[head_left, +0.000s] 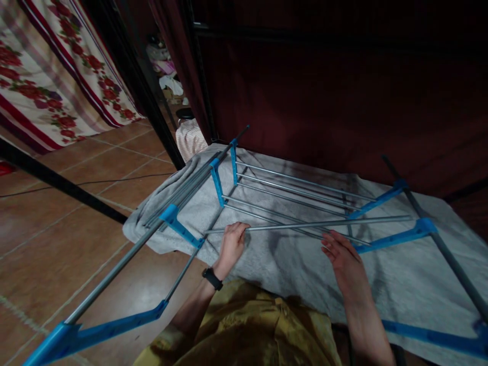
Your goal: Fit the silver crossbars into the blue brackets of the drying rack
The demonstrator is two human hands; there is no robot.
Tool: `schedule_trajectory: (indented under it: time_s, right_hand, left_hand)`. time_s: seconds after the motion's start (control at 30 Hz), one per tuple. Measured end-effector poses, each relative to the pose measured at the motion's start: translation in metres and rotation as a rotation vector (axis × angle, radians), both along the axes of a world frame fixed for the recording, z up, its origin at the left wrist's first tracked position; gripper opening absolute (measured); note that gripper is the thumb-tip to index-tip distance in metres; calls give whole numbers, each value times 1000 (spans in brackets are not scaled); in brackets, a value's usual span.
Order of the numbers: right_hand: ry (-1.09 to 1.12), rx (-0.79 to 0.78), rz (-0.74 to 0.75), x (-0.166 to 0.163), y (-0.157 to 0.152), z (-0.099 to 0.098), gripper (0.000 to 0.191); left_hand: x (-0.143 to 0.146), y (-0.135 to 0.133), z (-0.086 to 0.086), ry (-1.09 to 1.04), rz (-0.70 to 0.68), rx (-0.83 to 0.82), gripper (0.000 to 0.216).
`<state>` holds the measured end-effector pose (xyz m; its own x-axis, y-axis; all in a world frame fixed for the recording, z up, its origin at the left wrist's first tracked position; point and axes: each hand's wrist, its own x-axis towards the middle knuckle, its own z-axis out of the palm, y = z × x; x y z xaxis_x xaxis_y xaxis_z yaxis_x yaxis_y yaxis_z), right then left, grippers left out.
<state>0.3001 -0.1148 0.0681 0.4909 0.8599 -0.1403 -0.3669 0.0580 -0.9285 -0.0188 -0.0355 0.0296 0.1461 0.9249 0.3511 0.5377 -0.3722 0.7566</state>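
A thin grey metal rod (pixel 290 225) lies crosswise in front of me. My left hand (pixel 233 243) is closed round it near its left end, beside a blue plastic bracket (pixel 183 231). The rod's right end stays apart from the blue bracket (pixel 400 236) on the other side. Just below the rod, my right hand (pixel 345 256) is open, its fingers stretched out and apart; whether a fingertip touches the rod I cannot tell. Beyond the hands, several fitted rods (pixel 301 190) span the frame between blue brackets on both sides.
A grey cloth (pixel 297 262) covers the surface under the rack. Several loose rods (pixel 186 185) rest at its left. A dark red curtain (pixel 324 112) hangs behind, with black bed-frame posts (pixel 152 107) at left. A cable (pixel 87 181) crosses the tiled floor (pixel 61 244).
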Motion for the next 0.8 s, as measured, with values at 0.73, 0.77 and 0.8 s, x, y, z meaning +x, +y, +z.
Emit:
schedule_trajectory:
  time_s: [0.73,0.77,0.8]
  right_hand:
    - [240,18,-220,27,-7,-61,15]
    - [248,22,-225,29,-7,-63,16]
    - [252,24,-231,30,-8,-64,17]
  left_hand:
    - [-20,-1,-4,548,-1,209,30]
    - [-22,0,-5,557,12,203,30]
    - [-25,2,-5,565,26,195,31]
